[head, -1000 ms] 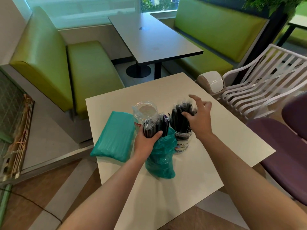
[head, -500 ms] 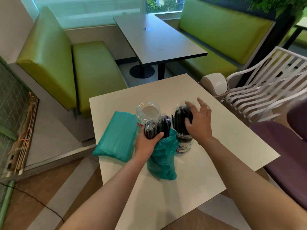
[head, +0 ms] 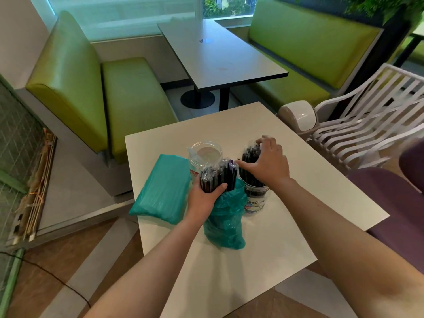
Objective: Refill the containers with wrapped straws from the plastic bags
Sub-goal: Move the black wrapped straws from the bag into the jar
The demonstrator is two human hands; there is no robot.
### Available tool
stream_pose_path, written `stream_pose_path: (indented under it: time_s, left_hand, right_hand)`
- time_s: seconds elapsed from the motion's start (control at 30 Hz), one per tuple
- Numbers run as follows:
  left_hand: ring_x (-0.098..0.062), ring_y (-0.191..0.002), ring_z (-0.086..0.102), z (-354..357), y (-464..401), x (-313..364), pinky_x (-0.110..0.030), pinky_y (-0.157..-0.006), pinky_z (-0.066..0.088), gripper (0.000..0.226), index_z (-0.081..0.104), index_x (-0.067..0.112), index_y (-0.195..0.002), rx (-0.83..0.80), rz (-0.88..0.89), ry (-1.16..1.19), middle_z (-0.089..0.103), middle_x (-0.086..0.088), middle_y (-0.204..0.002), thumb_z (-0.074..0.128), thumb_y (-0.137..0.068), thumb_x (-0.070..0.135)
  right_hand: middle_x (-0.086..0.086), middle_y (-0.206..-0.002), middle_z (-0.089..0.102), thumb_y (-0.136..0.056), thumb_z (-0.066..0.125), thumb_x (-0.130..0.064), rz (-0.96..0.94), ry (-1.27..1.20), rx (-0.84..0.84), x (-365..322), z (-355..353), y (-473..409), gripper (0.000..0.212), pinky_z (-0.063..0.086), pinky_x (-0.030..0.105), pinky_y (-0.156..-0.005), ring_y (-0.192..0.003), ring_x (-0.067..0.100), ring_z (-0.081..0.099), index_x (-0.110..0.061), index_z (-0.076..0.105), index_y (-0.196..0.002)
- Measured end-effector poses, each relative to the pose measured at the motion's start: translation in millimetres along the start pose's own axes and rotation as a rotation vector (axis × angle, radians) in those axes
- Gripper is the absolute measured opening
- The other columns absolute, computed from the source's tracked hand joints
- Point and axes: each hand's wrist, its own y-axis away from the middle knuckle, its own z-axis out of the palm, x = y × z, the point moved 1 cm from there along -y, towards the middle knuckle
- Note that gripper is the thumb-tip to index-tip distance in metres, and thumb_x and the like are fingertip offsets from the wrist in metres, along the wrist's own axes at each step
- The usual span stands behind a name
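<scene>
An open teal plastic bag (head: 223,222) stands on the white table (head: 298,198), with a bundle of black wrapped straws (head: 219,175) sticking out of its top. My left hand (head: 204,196) grips that bundle through the bag's mouth. To the right stands a clear container (head: 254,198) packed with black wrapped straws (head: 250,154). My right hand (head: 267,164) lies over the tops of those straws, fingers curved around them. Behind the bag is a second clear container (head: 202,154) with no straws visible in it. A full, closed teal bag (head: 163,189) lies flat at the left.
A white slatted chair (head: 367,115) and a purple seat (head: 394,203) are at the right, close to the table's edge. A small white bin (head: 298,118) stands beyond the far corner. Green benches (head: 103,92) and a grey table (head: 220,56) fill the background.
My right hand has come down from hovering with spread fingers onto the tops of the straws in the right container. My left hand keeps its grip on the bundle in the bag.
</scene>
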Motion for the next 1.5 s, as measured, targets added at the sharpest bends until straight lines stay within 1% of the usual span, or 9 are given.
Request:
stream_pose_path:
  time_s: [0.2,0.4,0.57,0.7,0.8,1.0,1.17,1.37,1.5]
  left_hand:
    - [-0.006,-0.107,0.049,-1,1,1,-0.023,-0.093,0.039,0.067,0.049,0.021,-0.133,0.005,-0.005,-0.010,0.054,0.013,-0.113,0.082,-0.077,0.033]
    - [-0.008,-0.111,0.051,-2,0,-1,-0.024,-0.093,0.039,0.065,0.050,0.023,-0.130,-0.005,0.000,0.003,0.056,0.012,-0.115,0.082,-0.075,0.035]
    - [-0.007,-0.110,0.049,-2,1,-1,-0.024,-0.094,0.039,0.066,0.049,0.022,-0.132,-0.011,0.001,0.001,0.056,0.012,-0.115,0.082,-0.076,0.035]
    - [-0.007,-0.110,0.049,-3,0,-2,-0.024,-0.095,0.039,0.068,0.049,0.021,-0.133,-0.011,0.000,-0.013,0.056,0.010,-0.118,0.082,-0.076,0.036]
    - [-0.010,-0.113,0.051,-3,0,-2,-0.025,-0.096,0.040,0.069,0.049,0.021,-0.133,-0.012,0.001,-0.011,0.058,0.008,-0.123,0.082,-0.075,0.037]
    - [-0.011,-0.114,0.053,-4,1,-3,-0.025,-0.096,0.041,0.068,0.049,0.021,-0.133,0.000,0.005,-0.007,0.058,0.009,-0.120,0.082,-0.076,0.036]
    - [-0.012,-0.115,0.052,-3,0,-2,-0.026,-0.096,0.041,0.069,0.048,0.020,-0.135,0.008,0.014,-0.023,0.059,0.005,-0.125,0.081,-0.077,0.038]
    - [-0.015,-0.112,0.059,-3,-1,-7,-0.027,-0.092,0.046,0.060,0.054,0.024,-0.125,-0.010,0.036,-0.001,0.063,0.007,-0.114,0.083,-0.074,0.036]
    - [-0.010,-0.110,0.060,-9,5,-6,-0.026,-0.094,0.047,0.059,0.055,0.025,-0.123,-0.092,0.017,0.066,0.065,0.006,-0.117,0.085,-0.073,0.031]
  right_hand:
    - [0.001,-0.141,0.040,-0.084,0.064,-0.042,-0.014,-0.057,-0.067,-3,1,-5,0.069,0.047,0.045,-0.089,-0.124,0.028,0.041,-0.028,0.032,-0.143]
    - [0.013,-0.133,0.039,-0.094,0.051,-0.015,-0.070,-0.131,-0.120,4,1,-15,0.036,0.042,0.046,-0.099,-0.120,0.031,0.037,-0.008,0.048,-0.130]
    - [0.008,-0.128,0.046,-0.097,0.051,-0.018,-0.110,-0.167,-0.009,7,-10,-13,0.027,0.042,0.042,-0.099,-0.118,0.025,0.041,-0.013,0.054,-0.123]
    - [0.005,-0.133,0.047,-0.094,0.057,-0.027,-0.109,-0.096,-0.079,13,-7,-3,0.038,0.040,0.043,-0.099,-0.120,0.026,0.044,-0.020,0.050,-0.130]
    - [0.003,-0.138,0.047,-0.090,0.063,-0.028,-0.149,-0.108,0.016,15,-12,2,0.043,0.039,0.044,-0.100,-0.123,0.026,0.044,-0.023,0.050,-0.131]
    - [0.005,-0.146,0.040,-0.086,0.064,-0.029,-0.158,0.050,0.088,9,-10,23,0.046,0.017,0.048,-0.115,-0.138,0.029,0.028,-0.022,0.053,-0.131]
    - [0.006,-0.115,0.055,-0.088,0.059,-0.017,-0.133,-0.120,0.242,-25,-6,57,0.021,0.038,0.042,-0.094,-0.110,0.025,0.043,-0.017,0.062,-0.108]
    - [0.000,-0.084,0.060,-0.094,0.059,-0.023,-0.038,-0.454,-0.165,-33,28,87,0.010,0.045,0.026,-0.068,-0.081,0.016,0.056,-0.016,0.059,-0.102]
    - [-0.001,-0.073,0.056,-0.090,0.067,-0.026,0.113,-0.477,-0.212,-25,31,91,0.038,0.047,0.030,-0.059,-0.064,0.012,0.055,-0.017,0.042,-0.117]
